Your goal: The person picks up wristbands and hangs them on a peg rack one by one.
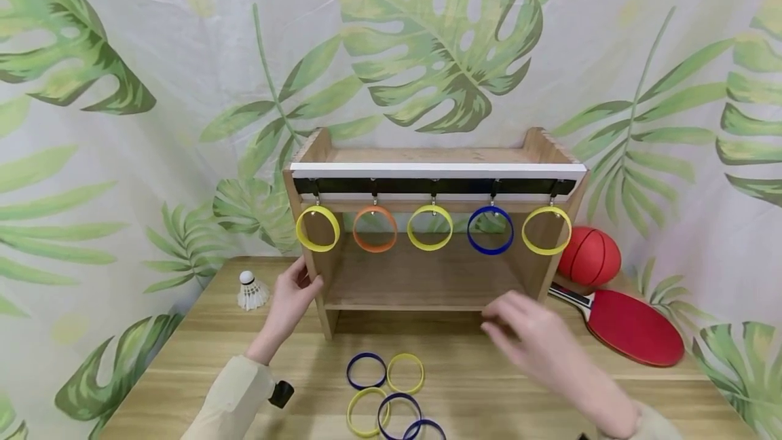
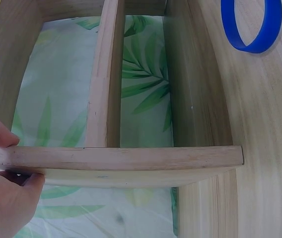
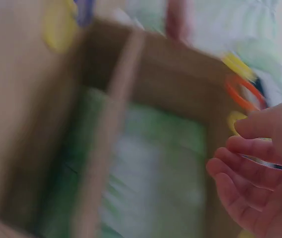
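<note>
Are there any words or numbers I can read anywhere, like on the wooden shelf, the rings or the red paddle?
No words, numbers or signs can be read in any view.
The wooden shelf, the hanging rings, the red paddle, the ball and the shuttlecock show no print.
The right wrist view is too blurred to read anything.

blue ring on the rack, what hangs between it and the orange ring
One yellow ring hangs between the blue ring and the orange ring, on the middle hook of the wooden rack. The head view shows it.
</note>
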{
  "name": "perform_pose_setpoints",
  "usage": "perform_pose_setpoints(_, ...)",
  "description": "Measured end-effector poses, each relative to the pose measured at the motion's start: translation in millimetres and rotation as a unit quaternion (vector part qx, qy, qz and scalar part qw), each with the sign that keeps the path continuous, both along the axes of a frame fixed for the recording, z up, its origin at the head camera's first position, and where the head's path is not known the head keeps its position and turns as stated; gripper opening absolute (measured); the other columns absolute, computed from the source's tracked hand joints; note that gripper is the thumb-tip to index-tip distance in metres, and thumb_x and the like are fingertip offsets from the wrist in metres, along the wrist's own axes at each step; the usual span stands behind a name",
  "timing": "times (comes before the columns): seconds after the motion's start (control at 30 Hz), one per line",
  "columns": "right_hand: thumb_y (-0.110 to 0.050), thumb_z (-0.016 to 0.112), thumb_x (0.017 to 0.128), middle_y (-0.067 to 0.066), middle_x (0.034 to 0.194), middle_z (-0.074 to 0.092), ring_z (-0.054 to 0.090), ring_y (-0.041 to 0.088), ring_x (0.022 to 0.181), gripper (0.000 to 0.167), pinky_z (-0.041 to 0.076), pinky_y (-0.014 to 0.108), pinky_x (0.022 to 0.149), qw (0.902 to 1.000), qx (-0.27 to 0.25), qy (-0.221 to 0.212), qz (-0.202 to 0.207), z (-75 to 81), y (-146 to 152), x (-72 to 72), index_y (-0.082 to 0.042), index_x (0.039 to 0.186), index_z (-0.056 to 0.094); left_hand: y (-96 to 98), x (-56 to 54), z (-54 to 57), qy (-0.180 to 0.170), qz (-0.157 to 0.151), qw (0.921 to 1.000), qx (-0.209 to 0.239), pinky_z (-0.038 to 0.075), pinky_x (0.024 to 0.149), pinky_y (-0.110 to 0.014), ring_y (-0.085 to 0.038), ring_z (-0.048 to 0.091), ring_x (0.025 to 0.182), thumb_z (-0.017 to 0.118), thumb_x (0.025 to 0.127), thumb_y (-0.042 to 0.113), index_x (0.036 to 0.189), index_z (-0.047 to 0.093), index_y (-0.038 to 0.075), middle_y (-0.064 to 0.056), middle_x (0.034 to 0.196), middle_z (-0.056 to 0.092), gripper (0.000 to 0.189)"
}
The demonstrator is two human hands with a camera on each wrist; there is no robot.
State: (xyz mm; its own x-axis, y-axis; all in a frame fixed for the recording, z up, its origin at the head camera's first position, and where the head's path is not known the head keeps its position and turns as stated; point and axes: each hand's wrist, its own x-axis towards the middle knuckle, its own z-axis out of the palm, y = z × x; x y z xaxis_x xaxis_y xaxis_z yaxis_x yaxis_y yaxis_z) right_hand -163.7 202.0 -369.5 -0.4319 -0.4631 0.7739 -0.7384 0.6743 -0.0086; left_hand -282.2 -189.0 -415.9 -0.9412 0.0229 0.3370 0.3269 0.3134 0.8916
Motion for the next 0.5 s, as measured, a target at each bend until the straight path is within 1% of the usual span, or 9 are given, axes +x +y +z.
perform_pose_setpoints(0.07,-0.019,0.069,0.09,-0.007,0.086,0.065,0.063,0.006,0.074,0.004,0.053,0.015,0.066,0.9992,0.013,-0.022,0.031,-28.4,-11.1,-1.8,-0.015,0.09,0.067,0.8,0.0,0.1,0.002,0.0,1.0,-0.001,0.051,0.083,-0.009,0.004,0.059,0.103,0.056,0.091,-0.002,0.134,0.056,0.0,-0.023,0.128,0.063,0.043)
perform_pose_setpoints(0.1,-0.014,0.073,0.086,-0.009,0.086,0.065,0.063,0.004,0.074,0.008,0.052,0.012,0.066,0.9979,0.021,-0.044,0.043,-41.5,-16.0,-1.6,-0.016,0.09,0.066,1.0,-0.3,-0.2,0.004,-0.001,1.0,0.0,0.051,0.082,-0.009,0.004,0.059,0.102,0.056,0.091,-0.003,0.134,0.056,0.0,-0.023,0.127,0.063,0.043)
perform_pose_setpoints(0.17,-0.012,0.075,0.083,-0.01,0.084,0.063,0.062,0.001,0.074,0.012,0.049,0.008,0.065,0.9936,0.042,-0.091,0.052,-64.2,-24.7,0.9,-0.016,0.088,0.065,1.5,-0.3,-0.5,0.005,-0.002,1.0,0.0,0.051,0.082,-0.009,0.002,0.059,0.103,0.056,0.09,-0.003,0.133,0.057,0.0,-0.024,0.127,0.063,0.042)
perform_pose_setpoints(0.23,-0.01,0.077,0.079,-0.01,0.083,0.063,0.061,-0.001,0.072,0.016,0.046,0.005,0.063,0.9856,0.059,-0.145,0.062,-82.0,-31.6,2.9,-0.017,0.087,0.065,1.8,-0.4,-0.6,0.005,-0.004,1.0,0.002,0.051,0.083,-0.009,0.0,0.06,0.104,0.055,0.091,-0.003,0.133,0.057,-0.001,-0.024,0.126,0.063,0.042)
perform_pose_setpoints(0.3,-0.011,0.075,0.083,-0.01,0.083,0.064,0.059,-0.004,0.073,0.013,0.045,0.004,0.062,0.9731,0.068,-0.205,0.081,-95.4,-36.8,3.5,-0.017,0.087,0.065,1.6,-0.9,-0.6,0.005,-0.005,1.0,0.003,0.051,0.083,-0.009,-0.001,0.06,0.105,0.055,0.091,-0.003,0.133,0.056,-0.001,-0.024,0.126,0.063,0.042)
perform_pose_setpoints(0.4,-0.013,0.07,0.089,-0.011,0.085,0.064,0.055,-0.008,0.075,0.007,0.043,0.003,0.062,0.9517,0.071,-0.281,0.102,-108.9,-43.6,1.3,-0.017,0.088,0.065,1.7,-0.8,0.2,0.004,-0.004,1.0,0.005,0.051,0.083,-0.009,-0.003,0.06,0.107,0.055,0.091,-0.004,0.134,0.056,-0.001,-0.024,0.127,0.063,0.043)
perform_pose_setpoints(0.43,-0.014,0.069,0.09,-0.011,0.085,0.064,0.053,-0.009,0.075,0.005,0.043,0.003,0.062,0.9452,0.071,-0.3,0.108,-112.3,-46.0,0.1,-0.017,0.089,0.065,2.0,-0.6,0.5,0.004,-0.002,1.0,0.007,0.051,0.083,-0.008,-0.004,0.06,0.107,0.055,0.091,-0.004,0.134,0.056,0.0,-0.024,0.126,0.063,0.043)
perform_pose_setpoints(0.47,-0.014,0.069,0.091,-0.011,0.085,0.064,0.053,-0.01,0.075,0.005,0.042,0.003,0.062,0.941,0.071,-0.311,0.114,-115.3,-48.7,-1.4,-0.017,0.088,0.066,2.2,-0.3,1.0,0.003,-0.001,1.0,0.008,0.051,0.082,-0.008,-0.005,0.06,0.107,0.055,0.091,-0.004,0.134,0.056,0.0,-0.024,0.126,0.063,0.043)
perform_pose_setpoints(0.5,-0.015,0.069,0.091,-0.012,0.084,0.063,0.052,-0.01,0.074,0.005,0.041,0.002,0.062,0.9394,0.072,-0.314,0.117,-118.0,-51.3,-2.8,-0.018,0.088,0.066,2.5,0.0,1.3,0.002,0.0,1.0,0.008,0.051,0.082,-0.009,-0.005,0.06,0.107,0.055,0.091,-0.004,0.133,0.057,0.0,-0.024,0.125,0.063,0.042)
